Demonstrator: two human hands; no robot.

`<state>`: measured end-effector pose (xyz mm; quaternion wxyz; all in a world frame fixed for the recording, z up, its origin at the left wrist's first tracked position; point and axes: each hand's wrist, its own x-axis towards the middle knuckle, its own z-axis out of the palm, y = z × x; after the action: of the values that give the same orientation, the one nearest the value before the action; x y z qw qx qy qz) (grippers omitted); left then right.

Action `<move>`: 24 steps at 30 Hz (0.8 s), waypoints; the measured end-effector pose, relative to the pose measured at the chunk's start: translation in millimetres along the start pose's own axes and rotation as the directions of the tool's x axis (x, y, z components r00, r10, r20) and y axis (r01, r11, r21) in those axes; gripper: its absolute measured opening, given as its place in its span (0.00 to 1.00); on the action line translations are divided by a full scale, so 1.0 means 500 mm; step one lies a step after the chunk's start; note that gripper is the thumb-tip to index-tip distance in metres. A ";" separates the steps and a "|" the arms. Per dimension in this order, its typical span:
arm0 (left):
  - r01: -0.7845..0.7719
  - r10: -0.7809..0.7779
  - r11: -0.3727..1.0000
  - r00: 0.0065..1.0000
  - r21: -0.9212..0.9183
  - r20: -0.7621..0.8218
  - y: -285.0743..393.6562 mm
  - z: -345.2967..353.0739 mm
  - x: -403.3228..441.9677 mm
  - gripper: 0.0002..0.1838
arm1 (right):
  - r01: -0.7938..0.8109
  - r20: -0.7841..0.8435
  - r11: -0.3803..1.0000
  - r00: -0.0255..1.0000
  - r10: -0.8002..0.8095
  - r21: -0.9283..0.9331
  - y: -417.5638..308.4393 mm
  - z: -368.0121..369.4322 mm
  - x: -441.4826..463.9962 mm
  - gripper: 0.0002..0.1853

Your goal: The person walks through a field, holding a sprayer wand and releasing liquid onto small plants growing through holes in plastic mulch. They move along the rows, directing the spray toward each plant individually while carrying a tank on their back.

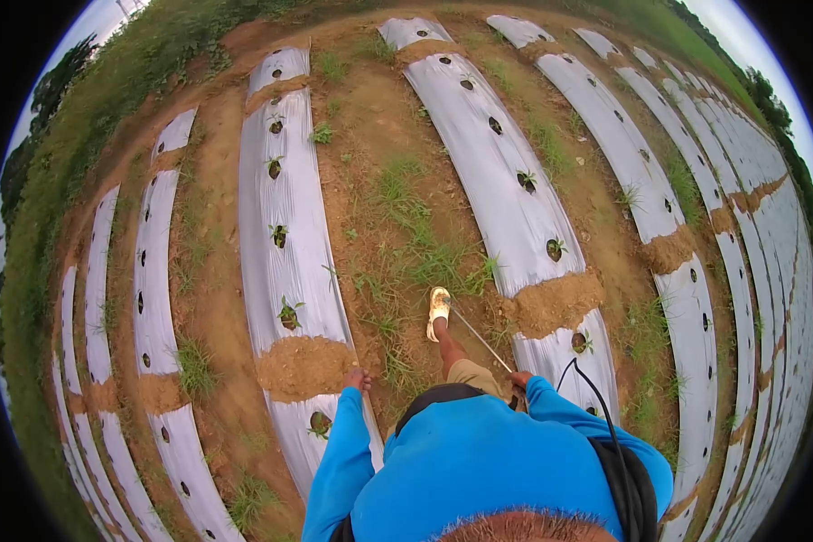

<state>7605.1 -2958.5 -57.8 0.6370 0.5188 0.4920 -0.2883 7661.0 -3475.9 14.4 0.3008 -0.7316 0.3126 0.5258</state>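
My right hand (520,379) is closed round the near end of a spray wand (483,338), a thin pale rod. The wand slants forward and left, its far end close to my light-coloured shoe (439,312). Beside my right arm a black hose (596,390) loops up and runs back to my shoulder. My left hand (359,379) hangs low on the left with its fingers curled, at the edge of a plastic-covered bed (285,203) and near a soil mound (305,369). Whether it holds anything is too small to tell.
A second plastic-covered bed (492,167) runs along my right, crossed by a soil band (551,303). Small plants (289,314) grow from holes in the plastic. Grass tufts (434,248) stand on the dirt path between the beds. More covered rows (158,271) lie on both sides.
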 end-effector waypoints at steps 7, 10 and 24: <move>0.268 -0.267 0.963 0.946 -0.018 -0.184 0.067 0.033 0.089 0.15 | 0.253 0.123 0.959 0.963 -0.238 -0.128 -0.444 -0.136 0.203 0.18; -0.050 0.113 0.976 0.947 0.210 -0.300 0.215 0.032 0.098 0.20 | 0.164 0.159 0.978 0.977 -0.143 -0.129 -0.689 -0.251 0.168 0.18; -0.081 0.183 0.549 0.983 0.832 -0.025 0.826 0.059 0.462 0.20 | 0.364 -0.051 0.928 0.928 -0.368 -0.080 -1.264 -0.472 0.310 0.16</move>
<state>8058.1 -2831.4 -116.4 0.3113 0.8070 0.2926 -0.4078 8326.4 -3285.1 -0.9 0.3577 -0.8039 0.1620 0.4468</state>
